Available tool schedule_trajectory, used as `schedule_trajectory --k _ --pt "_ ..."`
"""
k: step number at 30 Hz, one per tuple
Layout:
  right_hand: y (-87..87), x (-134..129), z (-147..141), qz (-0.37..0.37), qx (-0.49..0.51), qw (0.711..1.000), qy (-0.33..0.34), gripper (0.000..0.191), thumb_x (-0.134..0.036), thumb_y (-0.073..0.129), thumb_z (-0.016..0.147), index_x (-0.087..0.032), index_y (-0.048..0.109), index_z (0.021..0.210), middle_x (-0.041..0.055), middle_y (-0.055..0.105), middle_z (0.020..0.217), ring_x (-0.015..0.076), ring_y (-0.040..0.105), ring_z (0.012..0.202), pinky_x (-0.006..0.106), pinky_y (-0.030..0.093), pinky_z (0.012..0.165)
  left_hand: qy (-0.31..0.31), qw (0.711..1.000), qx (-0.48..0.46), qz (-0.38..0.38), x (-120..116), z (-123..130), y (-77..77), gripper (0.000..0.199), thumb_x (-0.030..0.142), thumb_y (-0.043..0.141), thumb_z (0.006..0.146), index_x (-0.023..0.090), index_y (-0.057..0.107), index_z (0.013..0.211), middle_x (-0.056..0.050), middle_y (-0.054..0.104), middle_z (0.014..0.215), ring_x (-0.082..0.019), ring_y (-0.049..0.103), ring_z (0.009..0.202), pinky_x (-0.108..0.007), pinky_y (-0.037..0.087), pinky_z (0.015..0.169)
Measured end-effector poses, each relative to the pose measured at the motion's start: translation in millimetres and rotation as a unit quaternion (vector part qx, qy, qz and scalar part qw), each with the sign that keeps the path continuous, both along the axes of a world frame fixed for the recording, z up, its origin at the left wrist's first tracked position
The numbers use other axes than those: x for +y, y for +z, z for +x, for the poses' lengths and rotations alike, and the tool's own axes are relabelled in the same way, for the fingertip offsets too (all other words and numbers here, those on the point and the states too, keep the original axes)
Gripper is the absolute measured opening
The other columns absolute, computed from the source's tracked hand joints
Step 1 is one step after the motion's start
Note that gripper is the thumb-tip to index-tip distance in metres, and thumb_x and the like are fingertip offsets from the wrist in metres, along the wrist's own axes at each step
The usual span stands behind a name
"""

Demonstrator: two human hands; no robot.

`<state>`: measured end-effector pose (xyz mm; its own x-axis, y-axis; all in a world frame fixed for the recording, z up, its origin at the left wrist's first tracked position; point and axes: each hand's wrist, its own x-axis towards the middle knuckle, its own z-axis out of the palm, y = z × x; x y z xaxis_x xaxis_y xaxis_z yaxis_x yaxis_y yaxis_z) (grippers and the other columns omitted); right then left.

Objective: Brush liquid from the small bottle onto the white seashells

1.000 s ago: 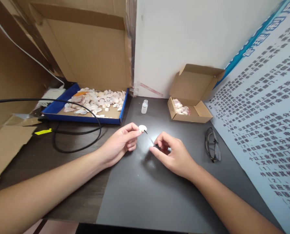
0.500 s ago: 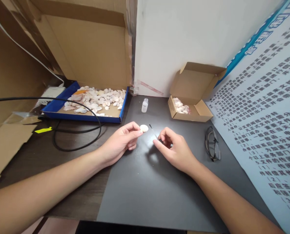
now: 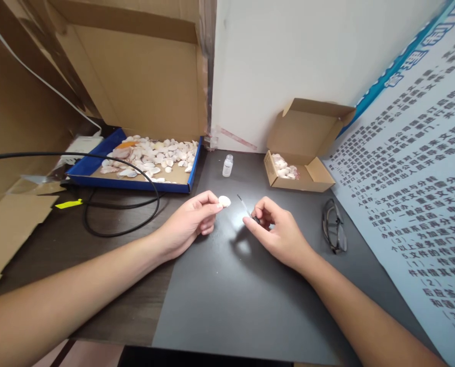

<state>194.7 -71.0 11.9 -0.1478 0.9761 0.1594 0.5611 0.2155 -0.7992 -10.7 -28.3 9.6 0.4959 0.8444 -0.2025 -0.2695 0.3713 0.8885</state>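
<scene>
Between thumb and fingers, my left hand (image 3: 195,221) pinches a white shell (image 3: 224,202) above the grey mat (image 3: 212,306). To its right, my right hand (image 3: 273,227) grips the dark cap of a small brush (image 3: 245,206); the thin stem points up and left towards the shell, with a gap between them. An uncapped small glass bottle (image 3: 228,166) stands upright on the mat beyond both hands.
At the back left lies a blue-edged tray (image 3: 135,185) full of shells, with a black cable (image 3: 156,204) looping before it. A small open cardboard box (image 3: 302,184) holds more shells. Glasses (image 3: 332,227) lie at right, by a printed sheet (image 3: 422,204).
My right hand has moved slightly right with the brush, widening the gap to the shell. The shell has shifted a little to the left in my left hand.
</scene>
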Motion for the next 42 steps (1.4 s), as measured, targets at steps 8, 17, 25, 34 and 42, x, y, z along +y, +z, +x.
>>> schedule_trajectory --k 8,17,25,34,42 --pt "-0.7 -3.0 -2.8 -0.005 -0.034 0.999 0.024 0.028 -0.031 0.063 0.086 -0.023 0.038 0.077 -0.0078 0.038 0.059 0.0107 0.035 0.053 0.024 0.030 0.053 0.000 1.000 -0.006 -0.003 0.0 0.1 -0.1 0.023 0.023 0.067 0.084 0.018 0.048 0.072 0.008 0.031 0.053 -0.005 0.027 0.047 -0.017 0.024 0.046" --pt "0.2 -6.2 -2.8 0.003 -0.006 0.998 0.065 0.028 -0.033 0.065 0.085 -0.024 0.040 0.078 -0.0060 0.044 0.065 0.0107 0.038 0.055 0.024 0.033 0.053 -0.006 1.000 -0.004 0.001 0.1 0.1 -0.6 0.024 0.023 0.066 0.085 0.018 0.047 0.072 0.008 0.032 0.053 -0.005 0.027 0.047 -0.017 0.024 0.046" --pt "2.0 -6.0 -0.9 0.011 0.010 0.998 0.061 0.030 -0.034 0.065 0.085 -0.024 0.038 0.078 -0.0058 0.046 0.066 0.0106 0.040 0.055 0.024 0.035 0.053 -0.006 1.000 -0.004 0.000 -0.3 -0.2 -0.6 0.023 0.023 0.066 0.085 0.018 0.047 0.072 0.008 0.032 0.053 -0.005 0.027 0.047 -0.017 0.024 0.046" --pt "0.9 -5.1 -2.4 0.008 -0.013 0.999 0.030 0.028 -0.031 0.064 0.085 -0.024 0.038 0.077 -0.0067 0.044 0.062 0.0105 0.040 0.053 0.024 0.034 0.053 -0.009 1.000 -0.002 0.006 0.4 -0.3 -2.1 0.023 0.024 0.067 0.084 0.018 0.047 0.073 0.008 0.032 0.053 -0.005 0.026 0.047 -0.018 0.023 0.046" --pt "2.6 -5.0 -3.0 0.032 -0.040 0.999 0.016 0.027 -0.029 0.064 0.084 -0.023 0.039 0.075 -0.0076 0.042 0.059 0.0101 0.039 0.052 0.024 0.034 0.053 -0.010 1.000 0.000 0.006 0.3 -0.3 -1.3 0.023 0.024 0.066 0.084 0.018 0.048 0.073 0.008 0.032 0.053 -0.005 0.027 0.047 -0.018 0.023 0.046"
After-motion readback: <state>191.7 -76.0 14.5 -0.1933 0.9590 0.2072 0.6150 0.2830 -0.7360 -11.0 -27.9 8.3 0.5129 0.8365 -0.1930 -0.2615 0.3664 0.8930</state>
